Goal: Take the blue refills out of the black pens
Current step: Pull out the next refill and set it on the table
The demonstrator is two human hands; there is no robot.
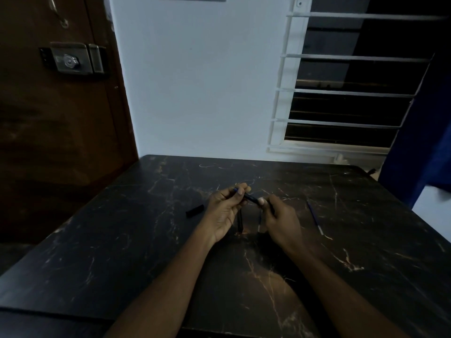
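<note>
Above a dark marble-patterned table (122,240), both hands raised and close together, sharing one black pen (251,198). Left hand (225,213) curled, palm turned toward the camera, fingers pinched narrow round the pen's far end, where a bit of blue (235,189) peeks out past the fingertips. Right hand (280,218) closed round the pen's near end, thumb tip pressed on the barrel. Under and between the hands, lying on the table: another black pen (240,222) and a slim pale-tipped piece (259,222), too dim to identify. Left of the hands, apart from them, a short black cap (194,211). Right of the hands, well clear, a loose blue refill (314,217) lying flat, pale tip toward the camera. Behind the table, a white wall, a barred window and a wooden door.
</note>
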